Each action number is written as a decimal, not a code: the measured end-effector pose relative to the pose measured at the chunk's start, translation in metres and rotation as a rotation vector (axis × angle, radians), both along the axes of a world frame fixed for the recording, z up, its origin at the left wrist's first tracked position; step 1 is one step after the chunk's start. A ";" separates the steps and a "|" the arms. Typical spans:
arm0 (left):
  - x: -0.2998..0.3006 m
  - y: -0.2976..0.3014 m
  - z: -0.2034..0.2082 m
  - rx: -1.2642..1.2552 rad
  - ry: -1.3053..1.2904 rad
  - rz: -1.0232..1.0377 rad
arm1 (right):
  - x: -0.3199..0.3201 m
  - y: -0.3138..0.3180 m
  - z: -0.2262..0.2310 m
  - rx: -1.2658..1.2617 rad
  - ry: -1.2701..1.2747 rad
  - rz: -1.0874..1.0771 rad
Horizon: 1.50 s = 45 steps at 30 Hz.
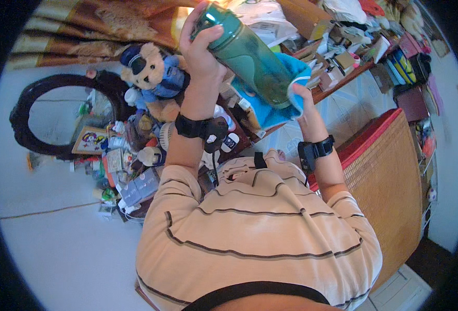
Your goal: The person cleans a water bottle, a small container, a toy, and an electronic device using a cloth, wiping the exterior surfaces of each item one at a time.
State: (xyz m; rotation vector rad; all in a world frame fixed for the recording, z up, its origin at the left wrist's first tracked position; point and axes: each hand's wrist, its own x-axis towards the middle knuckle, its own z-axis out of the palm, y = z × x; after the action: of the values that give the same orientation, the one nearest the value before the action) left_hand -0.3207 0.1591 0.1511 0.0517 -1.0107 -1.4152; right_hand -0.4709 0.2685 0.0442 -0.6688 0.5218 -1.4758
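A green see-through water bottle (252, 62) is held up at a slant in front of me, its lidded top to the upper left. My left hand (200, 46) grips it round the lid end, with thumb and fingers wrapped about it. A blue cloth (270, 118) lies against the bottle's lower end and behind it. My right hand (304, 101) holds that cloth at its right edge, thumb toward me, pressing it to the bottle's base. The fingers of the right hand are mostly hidden behind the cloth.
At the left, a teddy bear (154, 75) in blue clothes sits near a dark-framed oval mirror (19, 116) and many small articles. Books and boxes (338, 62) crowd a shelf at the upper right. A woven mat with red edging (384, 181) lies on the right.
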 end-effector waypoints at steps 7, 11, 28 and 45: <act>-0.058 0.012 -0.021 0.138 0.072 0.114 | -0.011 0.014 0.014 0.113 -0.437 -0.275; -0.078 0.011 -0.043 0.092 -0.024 -0.163 | -0.024 0.025 0.022 0.164 -0.441 -0.353; -0.130 0.082 -0.047 0.254 -0.099 -0.289 | -0.113 0.092 0.042 -0.075 0.021 -0.944; -0.171 0.097 -0.067 0.530 -0.150 -0.319 | -0.133 0.103 0.039 -0.405 1.746 -0.737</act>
State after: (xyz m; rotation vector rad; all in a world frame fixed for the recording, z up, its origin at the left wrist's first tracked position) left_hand -0.4917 0.2556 0.0837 0.4050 -0.7597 -1.9690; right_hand -0.6042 0.3716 0.0831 -2.2534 1.9523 -1.2883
